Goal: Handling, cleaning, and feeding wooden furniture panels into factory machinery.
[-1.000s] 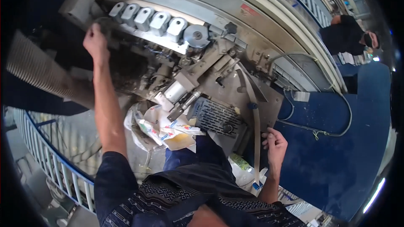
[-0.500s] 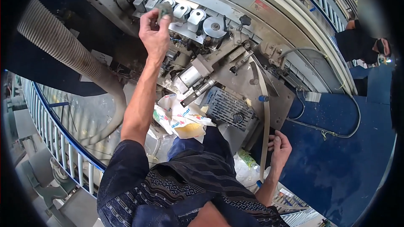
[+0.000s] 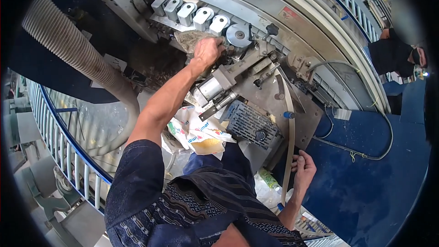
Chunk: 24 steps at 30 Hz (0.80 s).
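My left hand [image 3: 206, 51] reaches up into the machine and is closed on a grey-brown rag [image 3: 188, 39]. It presses the rag against the metal just below a row of grey caps [image 3: 192, 14], beside a round steel disc [image 3: 238, 34]. A short silver cylinder [image 3: 211, 87] sits under my left wrist. Lower right, my right hand [image 3: 304, 170] lies at the edge of the grey metal plate [image 3: 305, 110], fingers curled around a pale tube [image 3: 289, 132] that runs down it.
A black grilled motor housing [image 3: 249, 126] and a crumpled white printed bag [image 3: 199, 131] sit near my chest. A thick ribbed duct [image 3: 68, 45] curves down the left, above a blue railing [image 3: 59, 142]. A blue panel [image 3: 366, 183] spreads right; another person [image 3: 394, 56] stands upper right.
My left hand has moved right along the row of caps, from its far-left end to beside the disc, and now holds the rag there. My right hand stays at the plate's edge.
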Motion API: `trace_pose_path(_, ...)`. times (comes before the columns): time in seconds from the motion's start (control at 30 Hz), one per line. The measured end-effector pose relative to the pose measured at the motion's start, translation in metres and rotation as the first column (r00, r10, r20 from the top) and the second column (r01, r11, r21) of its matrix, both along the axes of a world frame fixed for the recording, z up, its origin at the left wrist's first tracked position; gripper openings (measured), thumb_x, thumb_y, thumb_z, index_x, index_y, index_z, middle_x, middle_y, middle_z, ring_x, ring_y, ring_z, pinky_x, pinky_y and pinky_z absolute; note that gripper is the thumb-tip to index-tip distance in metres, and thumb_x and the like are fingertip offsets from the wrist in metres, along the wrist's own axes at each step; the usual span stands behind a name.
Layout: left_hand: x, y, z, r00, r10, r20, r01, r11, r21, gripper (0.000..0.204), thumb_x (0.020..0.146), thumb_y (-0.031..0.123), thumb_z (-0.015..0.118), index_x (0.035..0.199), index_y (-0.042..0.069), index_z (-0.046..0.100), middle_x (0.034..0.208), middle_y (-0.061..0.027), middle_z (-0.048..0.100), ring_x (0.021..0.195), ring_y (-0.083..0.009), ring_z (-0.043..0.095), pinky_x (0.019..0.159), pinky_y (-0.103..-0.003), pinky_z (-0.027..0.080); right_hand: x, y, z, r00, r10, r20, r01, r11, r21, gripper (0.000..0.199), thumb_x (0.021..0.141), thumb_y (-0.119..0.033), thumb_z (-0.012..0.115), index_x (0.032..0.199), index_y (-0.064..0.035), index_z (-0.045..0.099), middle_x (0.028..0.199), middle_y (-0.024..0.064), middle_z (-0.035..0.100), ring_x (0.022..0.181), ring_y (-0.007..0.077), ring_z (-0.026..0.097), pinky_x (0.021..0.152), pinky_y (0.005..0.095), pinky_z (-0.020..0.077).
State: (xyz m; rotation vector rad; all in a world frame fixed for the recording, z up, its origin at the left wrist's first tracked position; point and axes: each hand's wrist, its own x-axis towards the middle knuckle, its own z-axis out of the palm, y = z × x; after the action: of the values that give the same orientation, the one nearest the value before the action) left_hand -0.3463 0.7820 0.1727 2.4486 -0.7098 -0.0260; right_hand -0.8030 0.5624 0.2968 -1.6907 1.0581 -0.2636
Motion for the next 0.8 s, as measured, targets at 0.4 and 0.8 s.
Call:
trace_pose_path(0.4,0.021,-0.006,-0.013,0.974,0.224,0.035,-0.212,0.956,-0.205,0.019,0.087,0.022,0.066,0.095,0.005,0.066,0.083,-0.0236,0.068,0.081,-0.0441,0.066,0.074,-0.052,0.052,0.006,0.004,0.009,0.999,-0.033,0.015,0.033,0.999,-0.013,0.024,0.097,-0.009,0.058,0.116,0.0039,0.064,0.090,0.0088,0.072,0.065,0.0061,0.057,0.059,0.0204,0.0467)
trace_pose_path(0.8,0.013,0.000,-0.016,0.977,-0.085,0.196,0.066,0.993,0.101,0.018,0.087,0.018,0.061,0.100,0.008,0.068,0.098,-0.0138,0.067,0.084,-0.0397,0.065,0.071,-0.050,0.053,0.001,-0.007,-0.006,0.999,-0.047,0.002,0.047,0.999,0.015,0.025,0.099,-0.011,0.055,0.117,0.0051,0.063,0.090,0.0100,0.070,0.065,0.0083,0.059,0.057,0.0217,0.0469)
